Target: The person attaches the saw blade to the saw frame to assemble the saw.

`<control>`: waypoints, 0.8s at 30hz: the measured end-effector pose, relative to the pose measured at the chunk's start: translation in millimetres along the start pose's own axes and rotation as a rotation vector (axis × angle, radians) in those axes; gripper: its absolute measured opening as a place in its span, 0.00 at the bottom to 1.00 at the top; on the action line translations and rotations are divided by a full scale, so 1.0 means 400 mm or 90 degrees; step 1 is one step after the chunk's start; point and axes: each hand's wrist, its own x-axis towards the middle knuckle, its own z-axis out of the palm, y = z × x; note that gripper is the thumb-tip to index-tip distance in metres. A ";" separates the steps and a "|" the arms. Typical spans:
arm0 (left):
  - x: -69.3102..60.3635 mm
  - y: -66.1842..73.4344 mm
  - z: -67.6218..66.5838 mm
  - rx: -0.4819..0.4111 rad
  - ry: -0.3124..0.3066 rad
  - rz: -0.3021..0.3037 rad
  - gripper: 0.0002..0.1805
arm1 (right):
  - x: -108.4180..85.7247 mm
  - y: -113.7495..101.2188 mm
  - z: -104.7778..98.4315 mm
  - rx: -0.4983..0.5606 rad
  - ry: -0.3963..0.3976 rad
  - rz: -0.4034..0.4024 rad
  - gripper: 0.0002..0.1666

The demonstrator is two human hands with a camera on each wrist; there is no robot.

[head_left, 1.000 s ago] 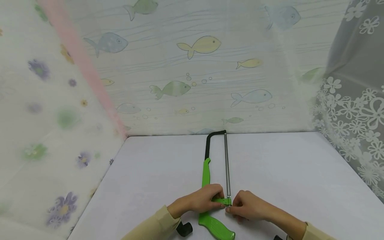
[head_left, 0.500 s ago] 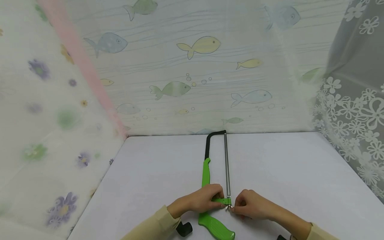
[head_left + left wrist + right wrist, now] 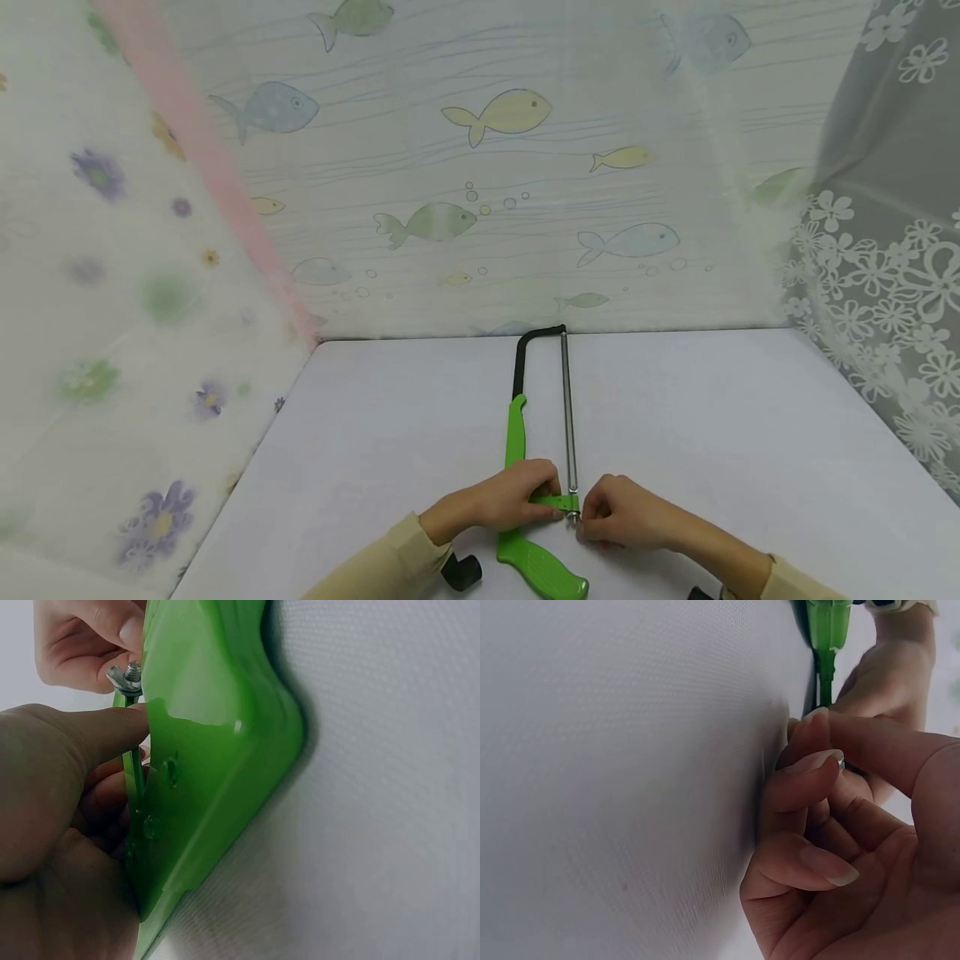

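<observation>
A hacksaw lies flat on the white table, with a green handle point(image 3: 542, 571), a black front frame point(image 3: 519, 367) and a thin metal blade point(image 3: 567, 408) at its right. My left hand point(image 3: 517, 498) grips the green rear arm point(image 3: 557, 502) of the frame, thumb on the near side. At that arm's end sits a small metal wing nut point(image 3: 124, 681) on a threaded bolt. Curled at the wing nut, my right hand point(image 3: 630, 512) has thumb and index finger pinching at its side; in the right wrist view these fingers point(image 3: 802, 784) mostly hide the metal.
The white tabletop point(image 3: 405, 400) spreads on both sides of the saw. A fish-print curtain point(image 3: 495, 183) hangs along its back edge, with a flowered curtain point(image 3: 135, 333) at left and a grey lace one point(image 3: 885, 275) at right. A black wrist strap piece point(image 3: 461, 573) shows beneath the left sleeve.
My right fingers shifted slightly off the wing nut to the right, then came back beside it. The wing nut's wings now stand at a different angle. My left hand and the hacksaw stayed put.
</observation>
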 end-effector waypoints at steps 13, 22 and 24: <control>0.000 -0.003 -0.003 0.005 -0.007 -0.001 0.07 | 0.005 -0.013 0.011 0.022 0.009 0.009 0.26; -0.001 -0.003 0.000 0.000 -0.006 -0.002 0.07 | 0.003 -0.017 0.010 0.007 0.017 0.015 0.24; -0.001 -0.003 0.000 -0.002 -0.005 -0.002 0.07 | 0.001 -0.016 0.009 -0.002 0.022 0.015 0.24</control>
